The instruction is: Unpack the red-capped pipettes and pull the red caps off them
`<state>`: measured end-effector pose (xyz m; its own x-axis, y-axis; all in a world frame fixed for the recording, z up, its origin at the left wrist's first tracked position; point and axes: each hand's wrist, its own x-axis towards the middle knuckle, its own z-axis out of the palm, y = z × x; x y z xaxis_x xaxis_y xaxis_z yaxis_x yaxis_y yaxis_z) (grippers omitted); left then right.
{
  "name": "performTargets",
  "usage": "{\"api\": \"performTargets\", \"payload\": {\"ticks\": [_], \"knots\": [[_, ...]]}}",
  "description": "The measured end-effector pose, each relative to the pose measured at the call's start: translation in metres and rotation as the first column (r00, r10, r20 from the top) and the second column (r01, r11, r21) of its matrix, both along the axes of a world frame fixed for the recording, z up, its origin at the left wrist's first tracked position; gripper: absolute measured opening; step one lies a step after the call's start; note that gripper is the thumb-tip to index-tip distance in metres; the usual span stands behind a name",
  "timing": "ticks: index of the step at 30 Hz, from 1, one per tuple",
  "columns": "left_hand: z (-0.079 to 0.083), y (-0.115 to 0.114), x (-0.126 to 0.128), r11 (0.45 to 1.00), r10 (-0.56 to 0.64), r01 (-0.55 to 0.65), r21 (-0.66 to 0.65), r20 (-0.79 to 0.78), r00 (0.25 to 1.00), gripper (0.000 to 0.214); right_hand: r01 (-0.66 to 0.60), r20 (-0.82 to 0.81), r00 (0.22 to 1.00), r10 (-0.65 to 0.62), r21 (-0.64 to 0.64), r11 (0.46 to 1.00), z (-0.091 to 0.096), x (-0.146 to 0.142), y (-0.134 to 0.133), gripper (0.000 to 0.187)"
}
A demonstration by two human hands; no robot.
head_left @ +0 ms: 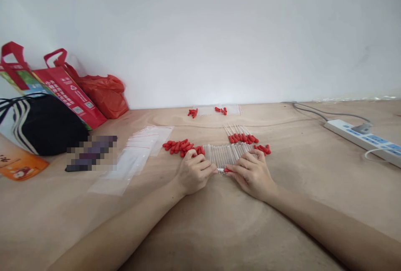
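Note:
A row of clear glass tubes (224,154) lies on the wooden table (219,229) in front of me. My left hand (194,173) is closed, pinching the near end of one clear tube. My right hand (252,173) is closed too, pinching a small red rubber cap (226,170) at that tube's end. Loose red caps (181,146) are heaped just left of the tubes, and a few more red caps (263,149) lie to the right. Behind the row lie finished tubes with red caps (242,136).
Clear zip bags (138,154) lie at the left. Red bags (75,89), a black striped bag (40,122) and an orange packet (17,164) stand far left. A white power strip (366,139) with cables lies right. More red caps on a bag (208,111) sit near the wall.

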<state>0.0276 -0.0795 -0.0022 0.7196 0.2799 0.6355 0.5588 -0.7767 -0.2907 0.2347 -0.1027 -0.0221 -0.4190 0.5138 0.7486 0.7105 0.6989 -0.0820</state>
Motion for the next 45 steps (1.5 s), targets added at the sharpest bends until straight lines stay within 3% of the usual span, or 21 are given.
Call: {"api": "performTargets", "payload": {"ticks": [12,16,19,22,27,31,35,45], "knots": [[0.001,0.0,-0.005,1.0,-0.019,0.019,-0.001,0.043,0.999,0.015,0.029,0.057,0.998,-0.026,-0.05,0.998,0.004,0.006,-0.005,0.019],[-0.004,0.007,-0.017,0.995,0.084,-0.075,-0.073,0.135,0.987,0.015,0.116,-0.104,0.987,-0.125,-0.086,0.99,0.005,0.024,0.003,0.015],[-0.01,0.013,-0.02,0.979,0.17,-0.145,-0.146,0.178,0.969,0.026,0.072,-0.265,0.957,-0.116,-0.171,0.983,0.006,0.038,0.014,0.02],[-0.013,0.015,-0.017,0.973,0.17,-0.135,-0.189,0.182,0.969,0.034,0.138,-0.316,0.922,-0.223,-0.27,0.953,0.005,0.054,0.027,0.024],[-0.012,0.017,-0.01,0.973,0.158,-0.117,-0.2,0.208,0.965,0.031,0.285,-0.339,0.822,-0.458,-0.453,0.845,0.005,0.076,0.039,0.026],[-0.014,0.02,-0.008,0.975,0.165,-0.137,-0.175,0.157,0.974,0.025,0.374,-0.23,0.81,-0.54,-0.507,0.777,0.007,0.08,0.04,0.025],[-0.014,0.021,-0.007,0.984,0.128,-0.106,-0.146,0.148,0.981,0.022,0.454,-0.087,0.834,-0.545,-0.452,0.768,0.006,0.077,0.039,0.026],[-0.009,0.012,-0.006,0.948,0.079,-0.01,-0.318,0.203,0.976,0.018,0.568,0.039,0.796,-0.604,-0.393,0.723,0.006,0.073,0.039,0.032]]}}
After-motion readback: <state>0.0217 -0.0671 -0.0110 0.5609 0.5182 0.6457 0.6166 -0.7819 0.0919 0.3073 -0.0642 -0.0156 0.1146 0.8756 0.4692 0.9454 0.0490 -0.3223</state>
